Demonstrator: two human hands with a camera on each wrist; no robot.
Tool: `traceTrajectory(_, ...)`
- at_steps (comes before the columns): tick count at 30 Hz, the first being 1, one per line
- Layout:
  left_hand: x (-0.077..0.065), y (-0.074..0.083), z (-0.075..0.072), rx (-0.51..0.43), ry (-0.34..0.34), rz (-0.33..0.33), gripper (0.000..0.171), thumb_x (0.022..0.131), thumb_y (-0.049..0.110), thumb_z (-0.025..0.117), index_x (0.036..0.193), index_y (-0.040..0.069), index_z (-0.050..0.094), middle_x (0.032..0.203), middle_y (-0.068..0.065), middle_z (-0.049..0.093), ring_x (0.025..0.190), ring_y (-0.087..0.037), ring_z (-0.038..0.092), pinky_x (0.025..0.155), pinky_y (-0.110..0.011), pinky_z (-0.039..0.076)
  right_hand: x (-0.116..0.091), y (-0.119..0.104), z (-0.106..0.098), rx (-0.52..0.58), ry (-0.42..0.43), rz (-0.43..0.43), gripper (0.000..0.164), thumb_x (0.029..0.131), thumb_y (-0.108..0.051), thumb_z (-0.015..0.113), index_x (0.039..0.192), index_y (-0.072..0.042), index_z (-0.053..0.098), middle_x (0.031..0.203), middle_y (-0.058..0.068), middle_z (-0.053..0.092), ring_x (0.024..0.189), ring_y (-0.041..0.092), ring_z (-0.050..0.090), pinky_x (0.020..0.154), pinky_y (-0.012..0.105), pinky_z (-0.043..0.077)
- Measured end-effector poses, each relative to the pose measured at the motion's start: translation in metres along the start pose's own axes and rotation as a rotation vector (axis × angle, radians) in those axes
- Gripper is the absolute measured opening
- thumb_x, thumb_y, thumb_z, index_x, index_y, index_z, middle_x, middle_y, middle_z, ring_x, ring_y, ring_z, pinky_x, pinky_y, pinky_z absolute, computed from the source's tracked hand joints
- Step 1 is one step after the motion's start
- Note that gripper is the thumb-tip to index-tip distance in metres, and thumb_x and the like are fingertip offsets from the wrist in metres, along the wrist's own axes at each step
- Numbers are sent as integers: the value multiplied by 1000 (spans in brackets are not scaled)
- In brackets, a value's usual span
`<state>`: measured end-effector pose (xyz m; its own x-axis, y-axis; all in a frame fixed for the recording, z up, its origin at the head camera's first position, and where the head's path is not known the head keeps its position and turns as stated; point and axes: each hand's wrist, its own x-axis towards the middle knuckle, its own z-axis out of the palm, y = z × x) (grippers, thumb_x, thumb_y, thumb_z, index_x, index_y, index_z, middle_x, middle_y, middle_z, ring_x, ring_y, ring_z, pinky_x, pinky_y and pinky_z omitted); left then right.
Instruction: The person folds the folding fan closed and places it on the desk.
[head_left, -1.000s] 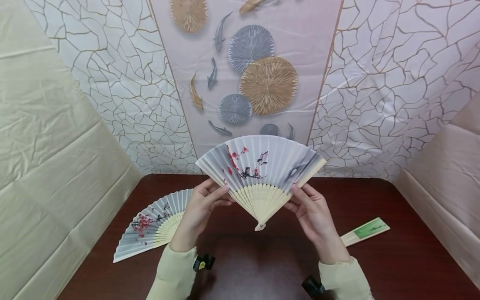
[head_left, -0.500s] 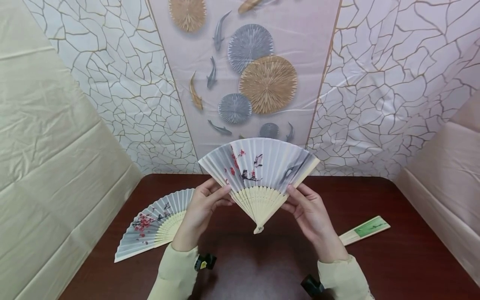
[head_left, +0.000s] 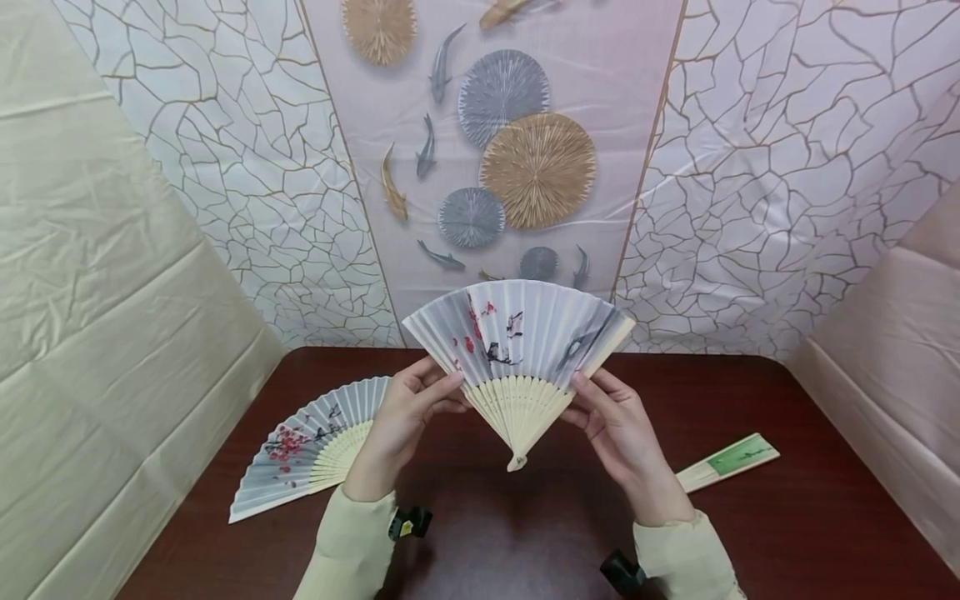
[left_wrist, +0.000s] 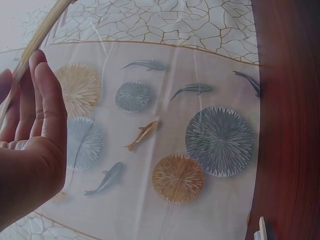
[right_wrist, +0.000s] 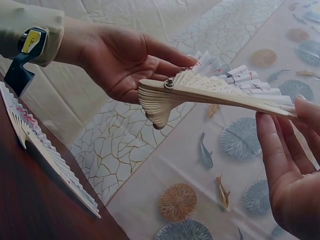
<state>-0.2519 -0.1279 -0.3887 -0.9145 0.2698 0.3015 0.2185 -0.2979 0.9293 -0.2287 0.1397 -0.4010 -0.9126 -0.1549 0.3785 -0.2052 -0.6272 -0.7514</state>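
Observation:
A folding fan [head_left: 517,333], pale grey with red blossoms, dark birds and light bamboo ribs, is held spread above the table, its pivot end pointing down. My left hand [head_left: 405,417] pinches its left outer rib between thumb and fingers. On the opposite side, my right hand [head_left: 622,429] pinches the right outer rib [right_wrist: 235,97] the same way. In the right wrist view the metal pivot [right_wrist: 169,83] and stacked rib ends show. In the left wrist view only a pale outer rib [left_wrist: 37,37] shows beside my left hand [left_wrist: 37,135].
A second blossom fan [head_left: 315,442] lies spread on the dark red-brown table [head_left: 495,550] at left, partly behind my left forearm. A folded fan with a green panel [head_left: 731,462] lies at right. Patterned cloth [head_left: 420,250] hangs behind the table.
The held fan has narrowed a little and sunk slightly, its right edge drawing inward. My right hand has moved slightly left; my left hand has hardly moved.

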Motion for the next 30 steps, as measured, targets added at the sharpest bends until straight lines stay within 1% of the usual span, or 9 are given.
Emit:
traceTrajectory(6,0,0,-1,25,-17,-23,36,98,2,61,132,-7,57,96,-4,74,79,-19,70,76,-37,60,-1,2,1,-10,12,15,33,104,2,48,114,-14,76,107,3,75,93,13,71,77,31,60)
traceTrajectory(14,1,-1,-1,36,-35,-31,38,98,4,62,133,-8,56,98,-4,74,80,-20,70,76,-37,60,0,3,1,-19,11,24,33,104,3,49,116,-13,75,108,3,74,94,13,71,77,31,61)
traceTrajectory(21,0,-1,0,38,-55,-41,39,99,4,61,135,-10,55,99,-3,74,80,-20,69,75,-34,59,1,4,2,-32,16,42,33,103,4,49,118,-14,72,110,3,73,95,13,70,77,30,60)
traceTrajectory(30,2,-2,3,46,-58,-35,41,99,4,61,137,-10,53,99,-4,74,75,-16,68,70,-31,59,1,4,3,-48,25,84,29,104,1,49,119,-13,69,111,3,73,98,13,70,77,29,60)
